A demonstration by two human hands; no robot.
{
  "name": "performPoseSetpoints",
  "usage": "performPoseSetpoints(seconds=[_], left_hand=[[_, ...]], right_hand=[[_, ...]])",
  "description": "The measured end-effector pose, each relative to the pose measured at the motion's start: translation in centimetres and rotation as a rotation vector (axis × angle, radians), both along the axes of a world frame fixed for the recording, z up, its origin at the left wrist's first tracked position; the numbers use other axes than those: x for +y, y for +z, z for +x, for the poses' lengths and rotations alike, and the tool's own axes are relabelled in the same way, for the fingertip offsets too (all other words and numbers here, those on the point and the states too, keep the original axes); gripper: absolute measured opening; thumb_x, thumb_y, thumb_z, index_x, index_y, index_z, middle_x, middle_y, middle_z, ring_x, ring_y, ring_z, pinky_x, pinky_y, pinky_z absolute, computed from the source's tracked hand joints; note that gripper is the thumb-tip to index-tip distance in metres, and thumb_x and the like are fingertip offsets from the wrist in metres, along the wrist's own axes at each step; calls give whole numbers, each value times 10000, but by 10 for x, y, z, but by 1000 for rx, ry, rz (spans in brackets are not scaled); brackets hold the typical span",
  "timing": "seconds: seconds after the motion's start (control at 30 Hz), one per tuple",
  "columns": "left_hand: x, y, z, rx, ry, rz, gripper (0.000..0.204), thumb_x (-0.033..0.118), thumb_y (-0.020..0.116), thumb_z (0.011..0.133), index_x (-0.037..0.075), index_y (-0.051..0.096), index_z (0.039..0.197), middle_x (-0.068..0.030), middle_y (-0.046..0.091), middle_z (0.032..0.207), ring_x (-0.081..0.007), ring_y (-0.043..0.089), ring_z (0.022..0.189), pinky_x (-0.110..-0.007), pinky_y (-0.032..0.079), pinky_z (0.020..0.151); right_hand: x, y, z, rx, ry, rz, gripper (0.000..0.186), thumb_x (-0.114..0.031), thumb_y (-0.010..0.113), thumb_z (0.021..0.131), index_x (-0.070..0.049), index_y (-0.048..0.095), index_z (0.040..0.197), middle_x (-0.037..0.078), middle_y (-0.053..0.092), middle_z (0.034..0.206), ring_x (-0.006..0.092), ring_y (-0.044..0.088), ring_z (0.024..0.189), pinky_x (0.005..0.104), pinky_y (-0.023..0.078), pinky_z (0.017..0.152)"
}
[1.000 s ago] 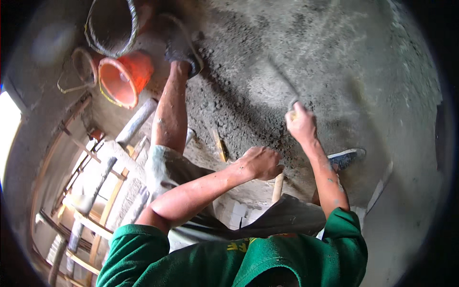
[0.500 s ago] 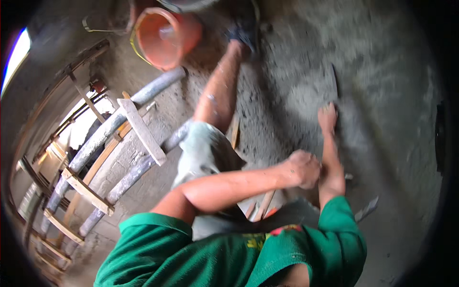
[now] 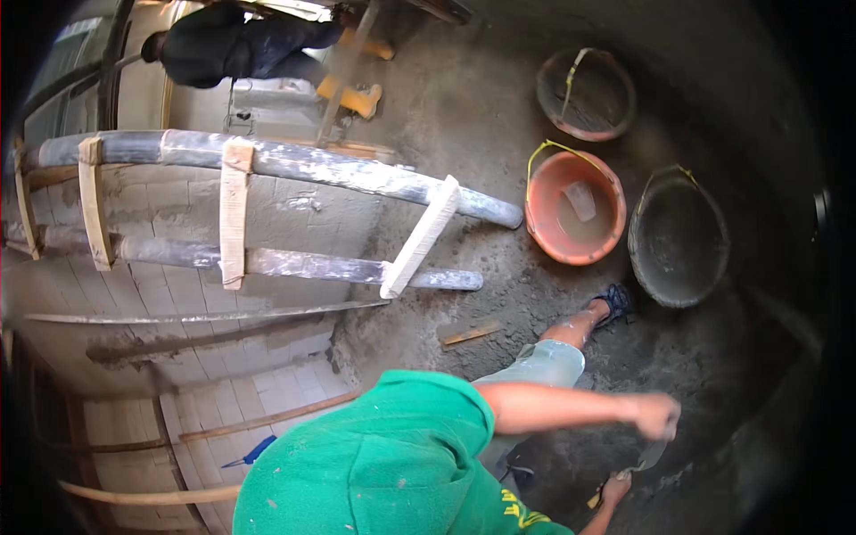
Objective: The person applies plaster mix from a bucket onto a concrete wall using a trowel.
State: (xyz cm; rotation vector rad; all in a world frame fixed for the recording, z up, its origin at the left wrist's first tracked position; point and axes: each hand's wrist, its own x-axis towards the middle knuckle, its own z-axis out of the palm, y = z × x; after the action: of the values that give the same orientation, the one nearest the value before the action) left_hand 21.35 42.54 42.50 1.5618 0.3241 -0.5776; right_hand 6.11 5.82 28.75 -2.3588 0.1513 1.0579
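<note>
My right hand (image 3: 615, 486) is closed round the handle of a trowel (image 3: 654, 456), low at the right. Part of its handle end shows behind the fingers. My left hand (image 3: 655, 416) is closed just above the trowel's blade, slightly blurred. What it holds, if anything, cannot be made out, nor whether it touches the blade. Both hands are over the dark, rough cement ground, beyond my bent leg (image 3: 555, 357) in pale shorts.
An orange bucket (image 3: 535, 218) holds a pale container. Beside it are a dark bucket (image 3: 633, 241) and another bucket (image 3: 541, 89). A pole ladder (image 3: 330, 169) with wooden rungs extends leftward. A wood scrap (image 3: 473, 334) lies nearby. Another person (image 3: 241, 45) in dark clothes and yellow boots is at upper left.
My view has swung round, bringing the ladder level and more buckets and another person into sight. Both hands now appear lower and farther right, with my left hand close to the trowel's blade.
</note>
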Motion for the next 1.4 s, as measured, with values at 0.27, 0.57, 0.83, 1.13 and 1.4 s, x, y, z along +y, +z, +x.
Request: performPoseSetpoints(seconds=[0.27, 0.57, 0.83, 1.13, 1.4], left_hand=[[273, -20, -218, 198, 121, 789, 251, 196, 594, 791, 85, 697, 991, -129, 651, 1062, -283, 615, 989, -357, 488, 869], [147, 92, -660, 1206, -280, 752, 508, 386, 538, 793, -38, 622, 1061, -302, 597, 1073, -415, 559, 1066, -458, 447, 919], [142, -93, -655, 926, -243, 791, 520, 338, 651, 754, 2, 579, 1144, -245, 615, 1091, -377, 574, 1060, -444, 465, 904], [155, -332, -646, 851, -277, 1172, 764, 372, 640, 792, 111, 302, 1425, -158, 380, 1421, -335, 362, 1304, -504, 259, 1080], [176, -327, -634, 757, -228, 964, 460, 354, 535, 882, 36, 479, 1209, -204, 555, 1190, -342, 502, 1131, -469, 372, 980]], right_hand=[[91, 133, 82, 182, -35, -82, 450, -104, 588, 823, 77, 493, 1224, 223, 580, 1176, 316, 559, 1083, 396, 436, 947], [27, 144, 13, 251, -319, 9, 208, -95, 623, 801, -11, 504, 949, 71, 563, 679, 142, 573, 479, 288, 487, 423], [-72, 123, -145, 402, -8, -387, 324, -126, 670, 741, 19, 555, 1007, 160, 627, 792, 257, 639, 658, 370, 508, 640], [-133, 97, -235, 709, -83, -475, 89, -12, 571, 787, -39, 486, 790, 8, 537, 705, 94, 498, 602, 280, 436, 548], [-105, 126, -196, 580, -144, -475, 83, -38, 543, 805, -57, 465, 825, 4, 495, 644, 104, 477, 523, 276, 428, 470]])
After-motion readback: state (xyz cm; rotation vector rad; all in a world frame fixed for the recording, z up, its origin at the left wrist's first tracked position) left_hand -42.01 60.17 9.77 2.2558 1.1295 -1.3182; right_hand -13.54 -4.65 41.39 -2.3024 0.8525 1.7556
